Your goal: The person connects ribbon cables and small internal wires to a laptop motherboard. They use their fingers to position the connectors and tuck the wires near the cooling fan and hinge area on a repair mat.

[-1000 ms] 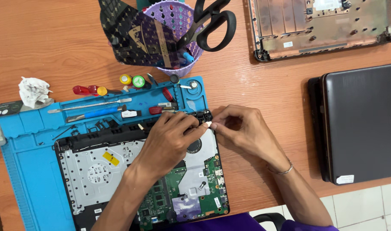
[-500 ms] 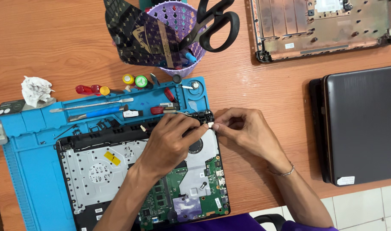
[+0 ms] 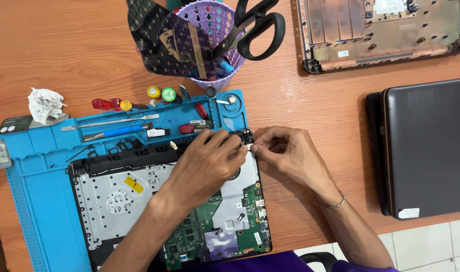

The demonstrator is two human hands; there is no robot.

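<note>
At laptop chassis [image 3: 114, 201] top-right corner, hinge [image 3: 242, 137] (long axis left-right) between both hands' fingers [image 3: 235, 146].

Left hand [image 3: 207, 163] covers the laptop's [image 3: 119, 199] middle; part pinched beside right hand [image 3: 285, 153] too small to tell. Laptop's near edge cut off below the wrists.

Both hands meet at the top right corner of an opened laptop chassis [image 3: 139, 201] on a blue repair mat [image 3: 33, 201], left hand [image 3: 210, 163] and right hand [image 3: 290, 156] pinching a small part.
</note>
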